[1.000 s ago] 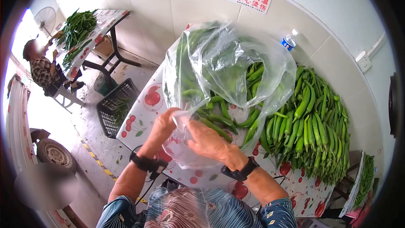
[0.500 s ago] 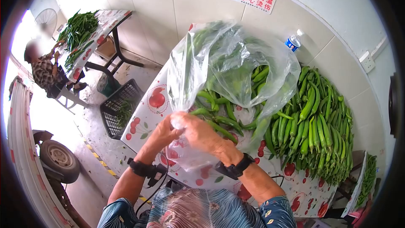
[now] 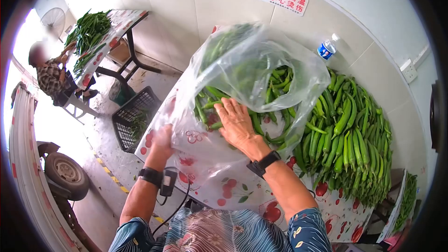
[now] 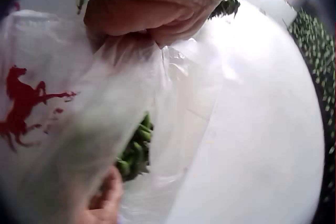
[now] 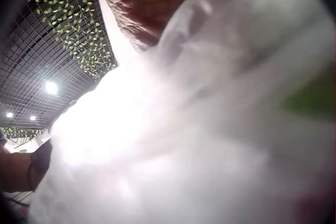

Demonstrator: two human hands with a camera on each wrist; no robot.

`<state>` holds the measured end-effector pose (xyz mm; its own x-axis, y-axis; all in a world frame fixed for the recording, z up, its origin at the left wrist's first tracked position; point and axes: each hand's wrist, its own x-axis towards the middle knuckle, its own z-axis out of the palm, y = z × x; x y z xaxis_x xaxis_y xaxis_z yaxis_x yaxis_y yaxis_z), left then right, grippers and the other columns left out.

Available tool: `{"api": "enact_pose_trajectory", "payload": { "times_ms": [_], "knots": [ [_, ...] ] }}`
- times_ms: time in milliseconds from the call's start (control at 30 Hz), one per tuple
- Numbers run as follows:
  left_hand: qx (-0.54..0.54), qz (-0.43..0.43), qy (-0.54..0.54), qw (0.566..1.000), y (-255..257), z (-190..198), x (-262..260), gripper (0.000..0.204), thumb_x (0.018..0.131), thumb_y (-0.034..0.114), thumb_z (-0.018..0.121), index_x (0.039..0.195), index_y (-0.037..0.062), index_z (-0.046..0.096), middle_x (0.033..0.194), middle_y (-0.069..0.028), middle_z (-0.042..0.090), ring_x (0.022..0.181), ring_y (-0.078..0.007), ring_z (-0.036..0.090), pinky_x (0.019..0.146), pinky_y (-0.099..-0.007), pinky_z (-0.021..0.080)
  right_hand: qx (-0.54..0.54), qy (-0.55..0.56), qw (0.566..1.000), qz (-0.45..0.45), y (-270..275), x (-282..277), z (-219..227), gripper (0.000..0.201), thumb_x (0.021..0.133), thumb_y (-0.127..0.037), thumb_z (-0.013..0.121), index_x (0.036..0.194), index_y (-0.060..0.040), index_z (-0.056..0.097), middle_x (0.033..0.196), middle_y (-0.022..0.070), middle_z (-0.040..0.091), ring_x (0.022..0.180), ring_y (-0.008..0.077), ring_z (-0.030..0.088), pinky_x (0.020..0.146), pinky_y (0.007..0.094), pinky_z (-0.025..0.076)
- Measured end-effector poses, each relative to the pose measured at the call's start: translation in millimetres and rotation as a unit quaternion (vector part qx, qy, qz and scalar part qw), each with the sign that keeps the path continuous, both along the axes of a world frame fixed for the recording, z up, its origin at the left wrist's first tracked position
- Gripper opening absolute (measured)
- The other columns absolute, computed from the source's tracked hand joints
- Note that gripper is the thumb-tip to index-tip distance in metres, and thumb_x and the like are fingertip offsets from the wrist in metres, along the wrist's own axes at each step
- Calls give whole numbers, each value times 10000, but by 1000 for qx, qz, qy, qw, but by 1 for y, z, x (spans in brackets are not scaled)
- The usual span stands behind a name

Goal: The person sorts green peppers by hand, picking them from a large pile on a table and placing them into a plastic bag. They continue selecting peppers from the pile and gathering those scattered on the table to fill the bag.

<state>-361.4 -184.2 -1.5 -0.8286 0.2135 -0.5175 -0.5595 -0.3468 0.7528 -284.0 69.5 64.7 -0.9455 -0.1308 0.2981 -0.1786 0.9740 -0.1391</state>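
A large clear plastic bag point(image 3: 219, 67), filled in part with long green peppers point(image 3: 280, 81), lies on the table before me. At its left edge my left hand point(image 3: 162, 143) grips the plastic, and the left wrist view shows the film point(image 4: 131, 58) bunched under the curled fingers. My right hand point(image 3: 238, 123) is spread with straight fingers, palm down, at the lower side of the bag beside several peppers. Blurred plastic point(image 5: 210, 129) fills most of the right wrist view and hides what lies under the palm.
Right of the bag sits a big heap of green peppers point(image 3: 357, 140) on the cherry-patterned table point(image 3: 233, 191). A plastic bottle point(image 3: 326, 49) stands by the wall. On the floor at left is a black crate point(image 3: 135, 112); a person point(image 3: 49, 77) sits at another pepper-laden table point(image 3: 133, 16).
The hands were together at the bag's gathered plastic. Now they are apart: the left has moved left with the bag's edge, the right has opened flat and moved forward and right toward the peppers.
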Motion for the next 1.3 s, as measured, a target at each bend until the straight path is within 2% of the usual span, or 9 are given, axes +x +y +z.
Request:
{"api": "enact_pose_trajectory", "payload": {
  "times_ms": [267, 533, 700, 833, 933, 1033, 1100, 1200, 1300],
  "knots": [
    [-140, -73, -22, 987, 3, 10, -7, 336, 894, 247, 579, 1135, 13, 592, 1010, -54, 627, 876, -183, 600, 727, -333, 508, 3, -140, 988, -72, 0, -7, 12, 525, 754, -92, 616, 1265, -64, 498, 1160, 171, 584, 985, 307, 614, 859, 426, 460],
    [69, -68, -102, 990, -3, -21, -28, 318, 959, 292, 517, 1179, 79, 602, 1126, -56, 664, 977, -180, 652, 856, -396, 554, 2, 12, 999, -42, 8, 5, 21, 454, 726, -81, 640, 1171, -57, 556, 1068, 101, 621, 1059, 292, 568, 910, 439, 448],
    [-82, -136, 199, 967, -32, -112, -43, 304, 848, 120, 576, 1151, 124, 604, 1117, -90, 595, 1005, -240, 576, 847, -380, 487, -41, -43, 998, 32, -25, -24, 17, 232, 782, -138, 583, 1004, -85, 629, 1049, 89, 607, 1042, 279, 537, 852, 410, 437],
    [-226, -180, 400, 870, -34, -91, -28, 399, 782, 53, 566, 1176, 104, 596, 1124, -140, 564, 1042, -312, 533, 896, -397, 444, -1, -27, 1000, -5, -50, -57, -18, 276, 770, -163, 578, 1033, -96, 625, 1082, 93, 606, 1096, 293, 516, 948, 511, 357],
    [-210, -114, 326, 915, -23, -70, -23, 238, 925, 280, 583, 1109, 131, 613, 1045, 3, 658, 924, -128, 621, 737, -312, 544, -50, 56, 996, -54, -65, -67, -45, 300, 768, -144, 564, 1061, -117, 620, 1113, 103, 599, 1175, 321, 475, 985, 545, 325],
    [-54, -58, 3, 997, -4, -8, -11, 205, 916, 276, 599, 1075, 147, 616, 1002, 18, 644, 911, -108, 604, 685, -304, 529, -65, -46, 996, -42, -54, -72, -32, 234, 773, -106, 563, 996, -103, 634, 1029, 143, 637, 971, 322, 607, 836, 474, 449],
    [-213, -118, 346, 906, -23, -54, -16, 223, 927, 300, 577, 1086, 150, 617, 1027, 14, 650, 917, -118, 611, 706, -309, 534, -75, -70, 994, -20, -42, -68, -24, 181, 778, -81, 554, 936, -88, 643, 942, 158, 653, 848, 316, 648, 759, 445, 485],
    [-185, -107, 316, 924, -26, -85, -27, 234, 931, 325, 558, 1061, 141, 620, 993, 8, 626, 851, -124, 594, 680, -307, 500, -27, -71, 997, 9, -19, -50, -2, 134, 787, -54, 528, 865, -81, 633, 831, 152, 669, 758, 314, 665, 729, 435, 493],
    [-46, -43, 47, 997, -13, -66, -26, 179, 919, 289, 590, 1001, 134, 623, 887, 27, 584, 747, -95, 549, 573, -263, 443, 8, -128, 992, 5, 1, -23, 9, 107, 777, -44, 543, 842, -64, 625, 785, 145, 667, 766, 324, 659, 732, 433, 488]
  ]
}}
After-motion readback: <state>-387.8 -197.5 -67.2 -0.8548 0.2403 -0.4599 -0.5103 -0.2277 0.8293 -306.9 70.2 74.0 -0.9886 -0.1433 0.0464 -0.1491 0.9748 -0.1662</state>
